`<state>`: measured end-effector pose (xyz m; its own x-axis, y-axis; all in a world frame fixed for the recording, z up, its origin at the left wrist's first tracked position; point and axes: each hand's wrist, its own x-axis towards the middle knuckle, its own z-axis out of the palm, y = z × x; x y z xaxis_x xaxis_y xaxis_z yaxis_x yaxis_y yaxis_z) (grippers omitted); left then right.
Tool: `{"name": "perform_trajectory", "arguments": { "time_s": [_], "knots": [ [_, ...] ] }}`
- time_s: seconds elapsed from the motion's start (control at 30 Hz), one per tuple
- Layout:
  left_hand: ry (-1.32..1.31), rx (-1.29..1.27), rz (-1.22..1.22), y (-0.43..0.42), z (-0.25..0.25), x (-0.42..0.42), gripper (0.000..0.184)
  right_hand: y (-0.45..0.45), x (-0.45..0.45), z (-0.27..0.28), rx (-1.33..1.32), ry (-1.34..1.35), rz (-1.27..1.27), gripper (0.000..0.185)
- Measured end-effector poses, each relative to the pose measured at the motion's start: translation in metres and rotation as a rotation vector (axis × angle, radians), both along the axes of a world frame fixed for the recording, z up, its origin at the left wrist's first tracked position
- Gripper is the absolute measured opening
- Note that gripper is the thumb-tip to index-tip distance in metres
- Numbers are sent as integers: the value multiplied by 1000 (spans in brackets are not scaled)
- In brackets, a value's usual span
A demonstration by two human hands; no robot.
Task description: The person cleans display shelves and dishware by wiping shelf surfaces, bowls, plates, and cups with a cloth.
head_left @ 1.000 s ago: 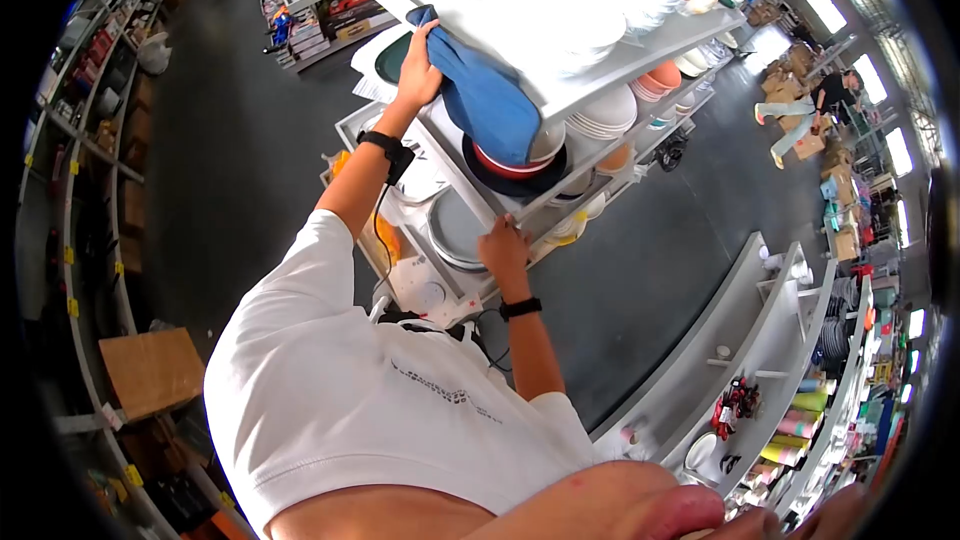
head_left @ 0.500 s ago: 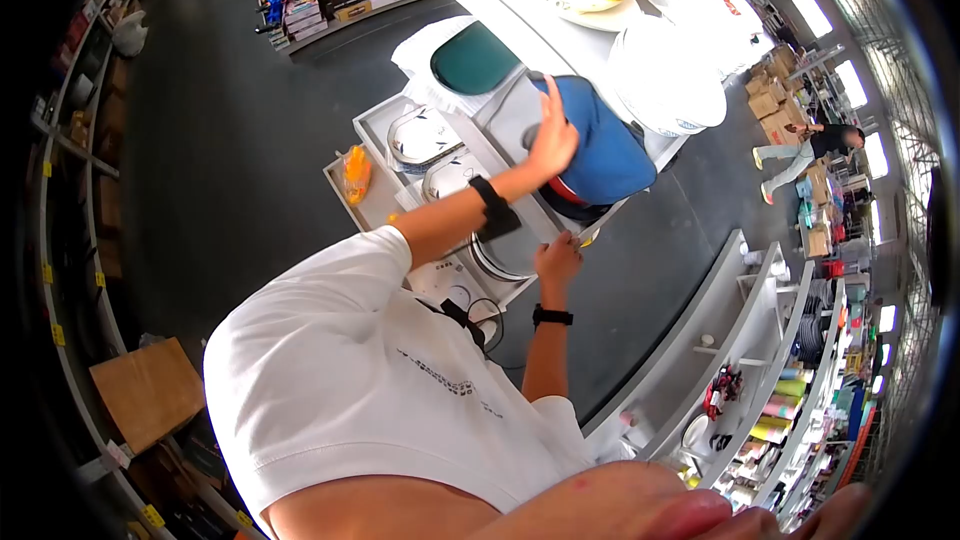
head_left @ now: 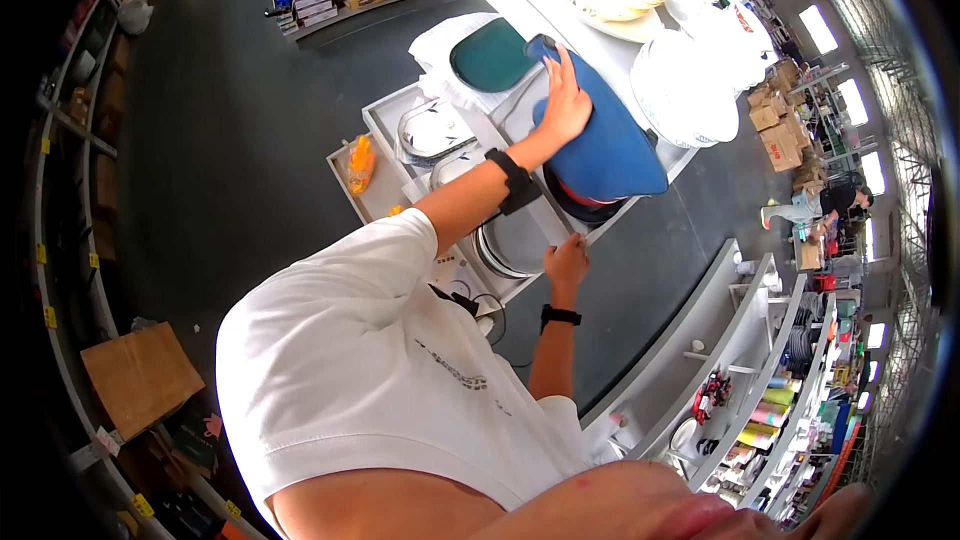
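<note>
My left hand (head_left: 566,108) lies against a blue tray-like piece (head_left: 612,140) with rounded corners. Its fingers bend over the upper edge, and the piece looks tilted. Below it show a red rim and a black rounded piece (head_left: 590,208). Near the tabletop's right edge, my right hand (head_left: 568,260) is closed with its fingertips at the grey edge; the exact contact is partly hidden. A green rounded tray (head_left: 492,55) sits on white wrapping at the upper left of the blue piece. White patterned plates (head_left: 432,132) are left of my left wrist.
Tall stacks of white bowls (head_left: 685,90) and large yellowish plates (head_left: 598,8) stand behind the blue piece. An orange packet (head_left: 361,164) rests on the left shelf ledge. Shelving (head_left: 690,340) runs along the lower right. A person (head_left: 825,205) is at the far right.
My left hand has moved up along the blue piece, and its fingers now bend over the edge. The blue piece's upper edge has shifted upward. My right hand stays near the tabletop edge.
</note>
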<state>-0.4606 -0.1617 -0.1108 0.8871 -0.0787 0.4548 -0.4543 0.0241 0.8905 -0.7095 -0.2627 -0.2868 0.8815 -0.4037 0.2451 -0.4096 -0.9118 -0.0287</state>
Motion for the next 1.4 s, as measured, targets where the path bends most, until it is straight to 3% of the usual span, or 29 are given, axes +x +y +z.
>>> {"name": "perform_trajectory", "arguments": {
  "time_s": [0.07, 0.2, 0.27, 0.33, 0.4, 0.43, 0.47, 0.5, 0.57, 0.6, 0.67, 0.77, 0.8, 0.87, 0.9, 0.93, 0.97, 1.0, 1.03, 1.07, 1.1, 1.13, 1.2, 1.23, 1.37, 1.4],
  "knots": [
    [-40, 47, 41, 4, -3, 9, 90, 1, 0, 9, 148, 144, -48, 43],
    [-45, 76, 84, 5, -3, -7, 89, 4, 3, 31, 189, 244, -63, 43],
    [5, 29, 2, -4, -14, -26, 89, -2, -1, 40, 385, 61, -46, 41],
    [140, 9, -272, 5, -8, -58, 90, -30, 5, 42, 469, -328, 105, 45],
    [-315, 182, -300, 10, -34, -81, 93, -32, 19, 85, 942, -766, -11, 46],
    [-539, 231, -293, 12, -46, -92, 95, -19, 16, 117, 1182, -858, -102, 44],
    [-93, 195, -976, 26, -57, -96, 91, 2, 13, 160, 1411, -942, -211, 43],
    [-19, 246, -1139, 36, -54, -104, 87, 9, 20, 162, 1416, -947, -218, 43],
    [-100, 272, -1120, 50, -74, -117, 85, 14, 27, 166, 1222, -651, -79, 42],
    [-181, 291, -1088, 59, -83, -123, 83, 8, 28, 136, 1215, -668, -105, 42],
    [-45, 628, -1123, 87, -82, -118, 79, -9, 38, 48, 981, -326, -61, 43],
    [-19, 805, -1182, 130, -102, -108, 67, 38, 15, 26, 1086, -460, 0, 43],
    [32, 886, -1230, 144, -91, -102, 60, 30, 8, 4, 1082, -473, -15, 43],
    [-153, 844, -1144, 171, -21, -91, 43, 10, 1, -45, 848, -837, -140, 47],
    [-219, 581, -971, 187, 23, -93, 37, 21, -7, -20, 1026, -935, -201, 52],
    [-268, 325, -795, 204, 71, -100, 31, 17, -9, -23, 1030, -939, -230, 52],
    [-315, 201, -598, 224, 118, -109, 25, 2, -16, -31, 761, -779, -342, 50],
    [-558, 30, -317, 244, 155, -116, 24, -2, -23, -39, 494, -603, -442, 49],
    [-838, -48, -97, 265, 190, -115, 16, 4, -25, -32, 499, -597, -476, 49],
    [-1012, -423, -66, 263, 229, -129, 19, 11, -25, -9, 525, -464, -349, 42],
    [-1324, -304, 60, 306, 238, -110, 50, 20, -23, 3, 555, -331, -227, 36],
    [-1048, -1093, 52, 287, 259, -142, 49, 24, -19, -11, 445, -457, -53, 30],
    [-1257, -674, -159, 313, 284, -146, 48, 36, -16, -15, 444, -266, 22, 28],
    [-1269, -581, -238, 319, 289, -148, 48, 42, -14, -20, 427, -212, 28, 29],
    [-1238, -506, -340, 327, 291, -154, 47, 46, -9, -14, 439, -167, -77, 31],
    [-1228, -497, -349, 328, 291, -156, 47, 43, -10, -11, 370, -276, -83, 30]
  ]
}}
